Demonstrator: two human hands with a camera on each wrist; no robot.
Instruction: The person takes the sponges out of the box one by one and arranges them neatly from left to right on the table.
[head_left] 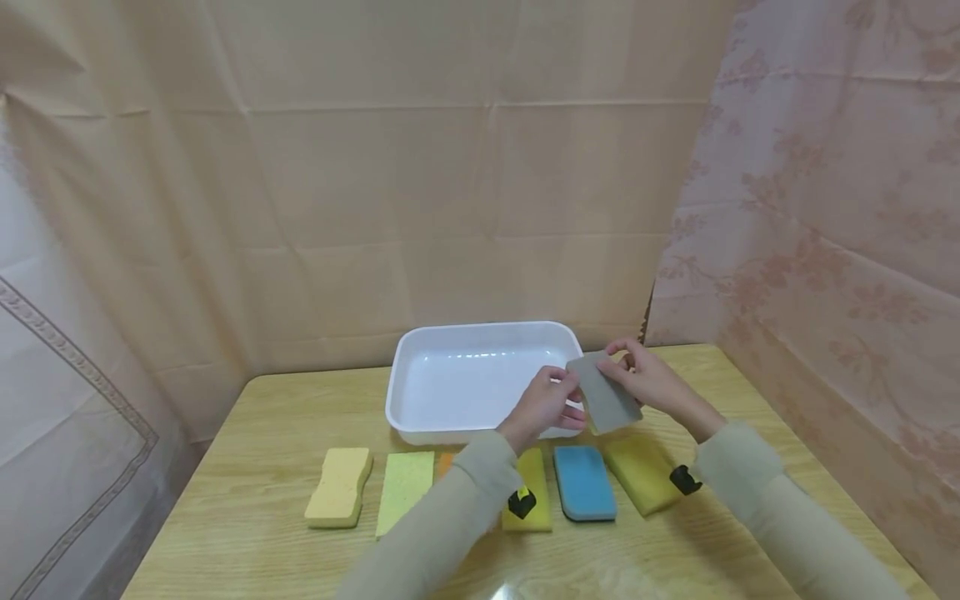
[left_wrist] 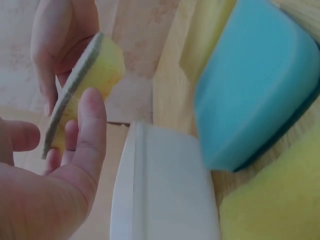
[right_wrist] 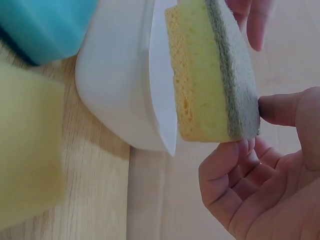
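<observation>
A sponge (head_left: 606,398) with a grey scouring face and yellow foam is held in the air over the front right corner of the white tray (head_left: 408,362). My left hand (head_left: 572,398) pinches its left edge, thumb (left_wrist: 92,125) on the grey side. My right hand (head_left: 617,368) grips the far right corner, thumb (right_wrist: 280,107) on the grey face and fingers on the foam. In the right wrist view the sponge (right_wrist: 210,75) hangs just beside the tray's rim (right_wrist: 160,90). In the left wrist view the sponge (left_wrist: 82,85) is seen edge-on.
Several sponges lie in a row along the wooden table in front of the tray: a pale yellow contoured one (head_left: 339,487), a light green flat one (head_left: 405,490), a yellow one (head_left: 534,475) partly under my left wrist, a blue one (head_left: 584,482) and a mustard one (head_left: 641,473). Cloth hangs behind and at both sides.
</observation>
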